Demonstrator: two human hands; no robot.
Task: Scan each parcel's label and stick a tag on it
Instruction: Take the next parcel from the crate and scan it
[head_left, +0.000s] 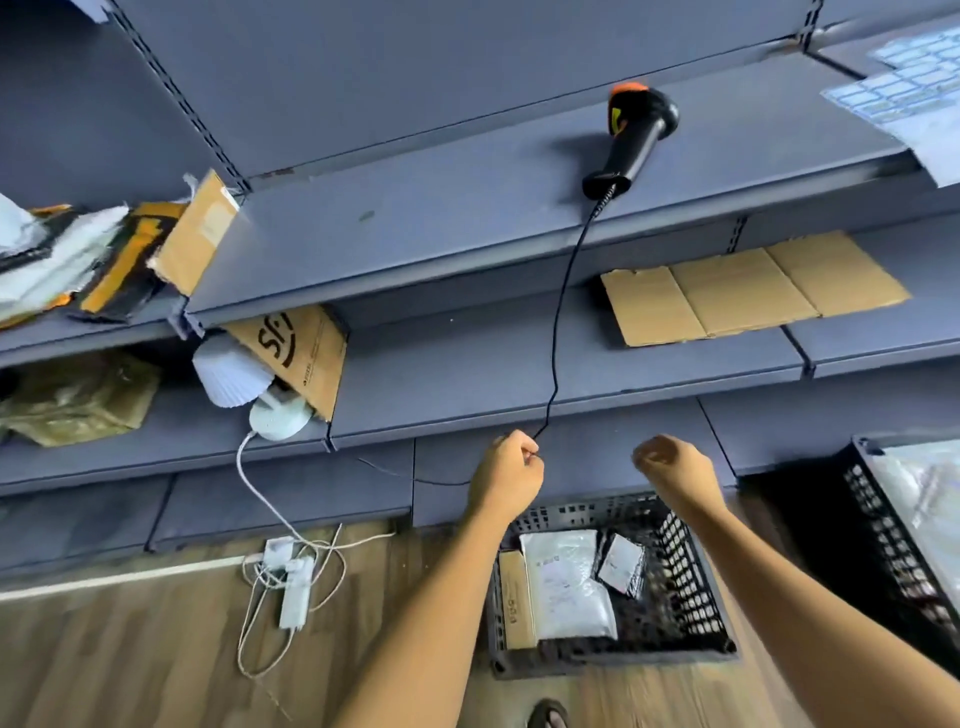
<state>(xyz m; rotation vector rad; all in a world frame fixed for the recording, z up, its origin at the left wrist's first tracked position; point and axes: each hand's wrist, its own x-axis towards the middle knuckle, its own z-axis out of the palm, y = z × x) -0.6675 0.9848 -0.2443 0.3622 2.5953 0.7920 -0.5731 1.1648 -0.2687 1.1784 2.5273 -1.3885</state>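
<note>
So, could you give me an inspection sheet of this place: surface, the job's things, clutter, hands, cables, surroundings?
Surface: grey metal shelves, several tiers.
Job's things: scanner lying on a shelf; parcels in a black crate on the floor; label sheets on the upper right shelf.
Clutter: flattened cardboard, envelopes, a small lamp.
Hands: left hand pinches the scanner cable; right hand has curled fingers, nothing seen in it.
Cables: scanner cable hangs from scanner to left hand; white cord runs to a power strip.
Surroundings: wooden floor; second crate at right.
</note>
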